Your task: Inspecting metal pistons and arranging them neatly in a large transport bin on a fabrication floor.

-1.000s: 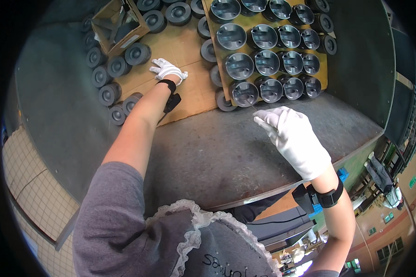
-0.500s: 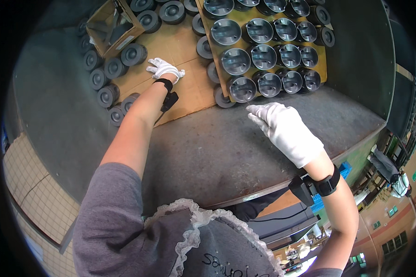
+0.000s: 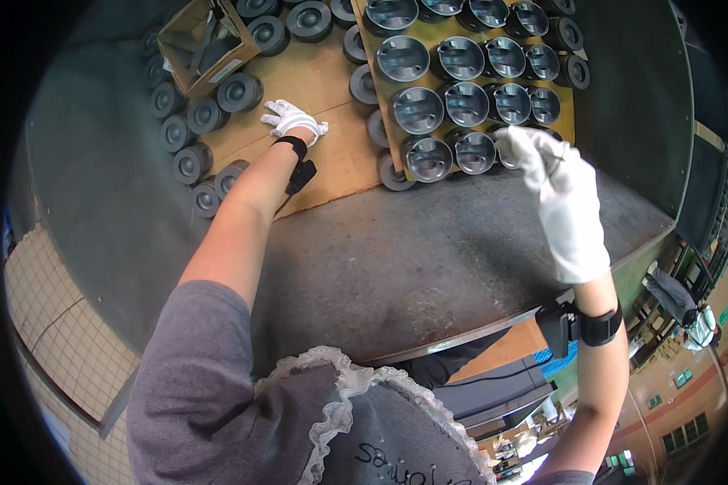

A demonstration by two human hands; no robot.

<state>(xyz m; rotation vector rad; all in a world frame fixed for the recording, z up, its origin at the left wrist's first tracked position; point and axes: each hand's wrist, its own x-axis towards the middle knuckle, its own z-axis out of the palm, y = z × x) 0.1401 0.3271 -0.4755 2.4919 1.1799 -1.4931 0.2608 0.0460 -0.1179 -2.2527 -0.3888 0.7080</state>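
Note:
My left hand (image 3: 293, 121), in a white glove, lies on the brown cardboard sheet (image 3: 340, 166) with its fingers spread and nothing in them. My right hand (image 3: 554, 182), also white-gloved, hovers at the front right corner of a group of metal pistons (image 3: 429, 158). Its fingers are bent and pressed together. A thin dark line shows by the fingers, too small to name. The pistons stand in rows with their hollow sides up on a yellowish board (image 3: 564, 105). My right hand partly covers the right-hand pistons of the front row.
More dark pistons (image 3: 240, 93) stand along the cardboard's left and back sides, and others show beside the board. At the back left is an open cardboard box (image 3: 218, 74) with flat pieces inside. The grey metal bench (image 3: 364, 267) has high side walls (image 3: 631, 97).
My right hand has moved right and away from me, from the front left piston to the front right ones, and has turned more upright. My left hand stays in place.

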